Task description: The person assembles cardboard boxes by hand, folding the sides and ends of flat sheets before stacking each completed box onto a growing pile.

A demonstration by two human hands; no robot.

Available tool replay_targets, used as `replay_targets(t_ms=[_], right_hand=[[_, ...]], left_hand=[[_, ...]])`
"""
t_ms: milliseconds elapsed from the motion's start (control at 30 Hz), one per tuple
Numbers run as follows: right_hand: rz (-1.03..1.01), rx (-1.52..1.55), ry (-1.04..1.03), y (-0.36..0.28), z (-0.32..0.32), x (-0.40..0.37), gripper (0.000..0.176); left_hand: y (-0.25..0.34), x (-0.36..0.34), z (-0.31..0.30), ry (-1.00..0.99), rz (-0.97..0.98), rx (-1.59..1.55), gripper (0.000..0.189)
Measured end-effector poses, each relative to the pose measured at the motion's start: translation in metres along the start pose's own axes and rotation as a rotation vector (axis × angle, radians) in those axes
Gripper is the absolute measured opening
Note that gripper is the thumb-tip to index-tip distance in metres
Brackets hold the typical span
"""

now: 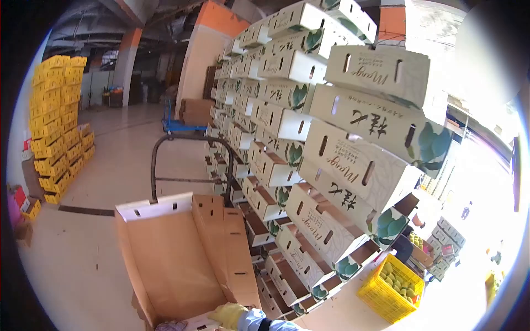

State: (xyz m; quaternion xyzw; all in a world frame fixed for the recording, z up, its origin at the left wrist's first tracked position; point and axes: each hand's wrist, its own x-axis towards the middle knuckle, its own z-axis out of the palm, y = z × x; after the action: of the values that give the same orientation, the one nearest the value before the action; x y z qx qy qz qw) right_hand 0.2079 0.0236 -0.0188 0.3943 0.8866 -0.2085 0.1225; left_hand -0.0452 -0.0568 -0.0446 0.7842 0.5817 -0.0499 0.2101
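An open cardboard box, brown inside with white end walls, lies tilted in front of me at the bottom centre. My right hand, in a yellowish glove below a light blue sleeve with a dark band, is closed over the near end of this box; its fingertips are partly hidden. A small greyish patterned patch shows at the bottom edge beside the box, too cut off to name. I do not see my left hand. Behind the box rises the dark metal handle of a cart.
Stacked white mango boxes form a tall wall on the right. A yellow crate of mangoes stands beyond it. Yellow crates are piled at far left. A blue trolley stands behind, near a pillar.
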Motion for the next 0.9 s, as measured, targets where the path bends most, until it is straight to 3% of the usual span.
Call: replay_targets(t_ms=[67,133,200,233,267,333,400,433,600,700,767,833,900], right_hand=[[-0.068,-0.058,0.107,-0.002,-0.023,-0.006,0.036],[-0.138,-0.102,0.195,-0.002,-0.030,-0.015,0.036],[-0.226,-0.249,0.767,0.007,-0.023,-0.020,0.037],[-0.226,-0.247,0.765,0.003,-0.021,-0.028,0.037],[-0.106,-0.204,0.774,-0.004,-0.020,-0.037,0.037],[0.054,-0.113,0.768,-0.016,-0.026,-0.052,0.038],[0.024,0.018,0.787,-0.028,-0.039,-0.073,0.038],[-0.008,0.153,0.803,-0.030,-0.048,-0.083,0.038],[-0.219,-0.313,1.103,-0.011,-0.125,-0.144,0.045],[-0.195,-0.768,1.272,-0.019,-0.211,-0.217,0.058],[-0.289,-0.933,1.413,-0.013,-0.249,-0.251,0.069],[-0.381,-1.038,1.302,-0.030,-0.290,-0.300,0.055],[-0.406,-1.143,1.211,-0.038,-0.315,-0.335,0.071]], left_hand=[[-0.005,0.005,-0.012,-0.020,-0.032,-0.050,0.057],[-0.007,0.003,-0.017,0.088,-0.180,0.157,0.045],[-0.028,0.013,-0.010,0.140,-0.125,0.119,0.041],[-0.040,0.017,-0.001,0.185,-0.068,0.078,0.038],[-0.050,0.018,0.017,0.449,0.073,0.070,0.036],[-0.040,0.009,0.002,0.409,0.050,0.105,0.037],[-0.034,-0.005,-0.014,0.363,0.027,0.134,0.039],[-0.033,-0.012,-0.019,0.431,0.080,0.142,0.035],[-0.039,-0.047,-0.070,0.761,0.376,0.215,0.018],[-0.038,-0.079,-0.117,0.817,0.465,0.371,0.020],[-0.036,-0.101,-0.151,0.876,0.537,0.515,0.023],[-0.034,-0.121,-0.179,0.919,0.582,0.623,0.027],[-0.029,-0.132,-0.206,0.949,0.589,0.688,0.034]])
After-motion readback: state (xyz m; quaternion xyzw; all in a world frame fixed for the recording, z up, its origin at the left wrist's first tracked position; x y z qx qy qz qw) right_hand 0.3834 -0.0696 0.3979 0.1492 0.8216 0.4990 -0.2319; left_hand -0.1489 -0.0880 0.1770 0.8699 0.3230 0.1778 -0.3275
